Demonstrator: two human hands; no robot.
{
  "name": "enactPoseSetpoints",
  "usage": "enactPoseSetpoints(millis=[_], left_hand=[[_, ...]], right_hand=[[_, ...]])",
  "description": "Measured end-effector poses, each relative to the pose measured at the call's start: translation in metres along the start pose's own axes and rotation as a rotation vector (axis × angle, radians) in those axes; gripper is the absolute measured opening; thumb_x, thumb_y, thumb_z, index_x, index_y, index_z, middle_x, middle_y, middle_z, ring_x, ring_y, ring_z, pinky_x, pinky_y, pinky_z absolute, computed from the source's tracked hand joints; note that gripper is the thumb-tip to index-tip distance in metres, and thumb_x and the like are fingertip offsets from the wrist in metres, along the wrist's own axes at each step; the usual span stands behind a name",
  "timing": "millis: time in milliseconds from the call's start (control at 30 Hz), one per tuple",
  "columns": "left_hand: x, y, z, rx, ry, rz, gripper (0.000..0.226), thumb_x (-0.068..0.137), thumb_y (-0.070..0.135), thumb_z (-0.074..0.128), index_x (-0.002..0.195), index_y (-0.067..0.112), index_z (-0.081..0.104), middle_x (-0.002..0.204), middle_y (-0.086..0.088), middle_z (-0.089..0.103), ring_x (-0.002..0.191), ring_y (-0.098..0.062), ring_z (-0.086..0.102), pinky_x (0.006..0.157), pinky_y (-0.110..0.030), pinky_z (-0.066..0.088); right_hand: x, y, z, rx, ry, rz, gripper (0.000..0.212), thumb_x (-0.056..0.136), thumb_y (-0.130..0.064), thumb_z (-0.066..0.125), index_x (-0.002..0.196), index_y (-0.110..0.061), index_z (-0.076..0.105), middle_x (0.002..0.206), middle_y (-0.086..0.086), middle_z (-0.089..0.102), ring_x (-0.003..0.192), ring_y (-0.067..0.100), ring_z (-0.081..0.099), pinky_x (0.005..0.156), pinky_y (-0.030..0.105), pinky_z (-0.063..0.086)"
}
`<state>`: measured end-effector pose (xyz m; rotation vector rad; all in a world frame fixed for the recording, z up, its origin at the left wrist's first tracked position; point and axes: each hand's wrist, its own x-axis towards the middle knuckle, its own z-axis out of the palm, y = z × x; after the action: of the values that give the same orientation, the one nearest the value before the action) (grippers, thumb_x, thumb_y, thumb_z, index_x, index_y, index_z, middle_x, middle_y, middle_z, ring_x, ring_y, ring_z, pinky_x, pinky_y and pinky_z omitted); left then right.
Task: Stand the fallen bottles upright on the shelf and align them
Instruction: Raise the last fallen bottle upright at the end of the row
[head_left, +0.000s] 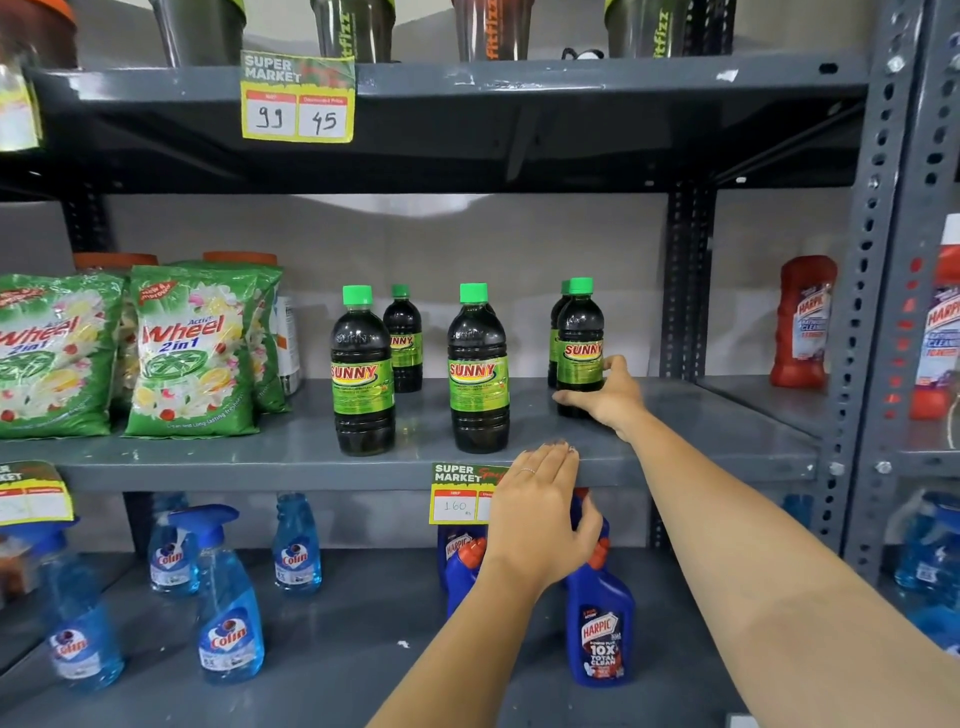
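Right grip: right hand (608, 395) wrapped around the lower body of the rightmost Sunny bottle (580, 343), which stands upright on the middle shelf (701, 415).
Left grip: left hand (540, 512) flat, fingers together, holding nothing, hovering before the shelf's front edge.
Behind the held bottle: another bottle (555, 332), mostly hidden.
To the left: front bottles (477, 369) and (362, 371) upright; a back bottle (403, 338) upright.
Far left: Wheel detergent bags (192, 353).

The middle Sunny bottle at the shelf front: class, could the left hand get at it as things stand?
Probably yes. The left hand hovers open at the shelf edge, just below the middle Sunny bottle, with nothing between them.
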<state>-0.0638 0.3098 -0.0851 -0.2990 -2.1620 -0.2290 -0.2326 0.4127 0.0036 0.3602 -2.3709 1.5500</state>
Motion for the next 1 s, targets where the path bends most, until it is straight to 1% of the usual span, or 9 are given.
enactPoseSetpoints(millis=[100,167,267,300,433,667,833,933,1000], left_hand=[[0.000,0.000,0.000,0.005,-0.005,0.000,0.053,0.082,0.037,0.057,0.124,0.007,0.065,0.127,-0.009,0.065,0.119,-0.024,0.059,0.106,-0.036,0.043],[0.000,0.000,-0.001,0.001,-0.003,-0.001,0.053,0.082,0.038,0.056,0.124,0.007,0.065,0.127,-0.009,0.065,0.120,-0.024,0.059,0.107,-0.036,0.042],[-0.001,0.000,-0.001,0.003,-0.004,0.003,0.053,0.083,0.038,0.055,0.125,0.007,0.065,0.128,-0.009,0.065,0.120,-0.024,0.059,0.107,-0.037,0.042],[-0.001,0.000,-0.001,0.004,-0.008,0.005,0.053,0.083,0.037,0.056,0.125,0.006,0.065,0.129,-0.009,0.064,0.120,-0.024,0.059,0.107,-0.037,0.042],[-0.002,-0.001,0.001,-0.001,-0.011,0.003,0.053,0.082,0.035,0.060,0.126,0.006,0.064,0.130,-0.010,0.063,0.122,-0.025,0.058,0.107,-0.039,0.042],[-0.004,0.000,0.003,-0.045,0.010,0.003,0.053,0.083,0.033,0.059,0.128,0.006,0.062,0.133,-0.010,0.061,0.125,-0.025,0.055,0.110,-0.039,0.039],[-0.005,0.000,0.004,-0.048,0.026,0.008,0.054,0.083,0.034,0.058,0.127,0.005,0.063,0.131,-0.011,0.062,0.124,-0.025,0.055,0.110,-0.039,0.039],[-0.005,0.001,0.004,-0.039,0.025,0.006,0.055,0.083,0.036,0.056,0.127,0.004,0.063,0.131,-0.012,0.062,0.124,-0.027,0.056,0.110,-0.039,0.038],[-0.005,0.002,0.004,-0.033,0.021,0.004,0.056,0.083,0.036,0.055,0.127,0.003,0.063,0.130,-0.013,0.062,0.124,-0.028,0.056,0.110,-0.039,0.038]], right_hand=[[0.000,0.001,0.000,-0.022,0.006,0.002,0.081,0.062,-0.034,0.091,0.120,-0.015,0.038,0.114,0.002,0.056,0.101,0.019,0.052,0.083,0.032,0.043],[0.000,0.000,0.000,-0.020,0.002,0.003,0.083,0.062,-0.036,0.091,0.122,-0.015,0.038,0.120,0.004,0.058,0.105,0.020,0.054,0.085,0.033,0.044],[-0.002,-0.003,-0.001,0.032,-0.014,-0.003,0.093,0.066,-0.039,0.088,0.138,-0.014,0.034,0.130,0.005,0.056,0.120,0.025,0.053,0.094,0.035,0.043],[-0.002,-0.004,-0.002,0.065,-0.023,0.007,0.092,0.068,-0.038,0.087,0.140,-0.014,0.035,0.132,0.005,0.056,0.121,0.025,0.053,0.095,0.035,0.043],[-0.002,-0.003,-0.004,0.076,-0.041,0.022,0.071,0.069,-0.034,0.088,0.127,-0.012,0.053,0.127,0.007,0.063,0.111,0.022,0.058,0.087,0.031,0.045],[-0.010,-0.008,-0.004,-0.022,0.006,0.028,0.074,0.067,-0.037,0.088,0.127,-0.012,0.053,0.128,0.007,0.062,0.117,0.025,0.057,0.085,0.029,0.043],[-0.017,-0.012,-0.009,-0.048,-0.020,0.043,0.076,0.065,-0.039,0.088,0.128,-0.013,0.053,0.128,0.007,0.062,0.117,0.024,0.056,0.089,0.031,0.044],[-0.025,-0.015,-0.014,-0.045,-0.038,0.033,0.075,0.064,-0.039,0.089,0.126,-0.015,0.055,0.125,0.004,0.063,0.113,0.021,0.057,0.087,0.029,0.044],[-0.030,-0.015,-0.017,-0.038,-0.053,0.019,0.072,0.064,-0.039,0.089,0.124,-0.016,0.057,0.121,0.002,0.063,0.105,0.017,0.057,0.085,0.028,0.044]])
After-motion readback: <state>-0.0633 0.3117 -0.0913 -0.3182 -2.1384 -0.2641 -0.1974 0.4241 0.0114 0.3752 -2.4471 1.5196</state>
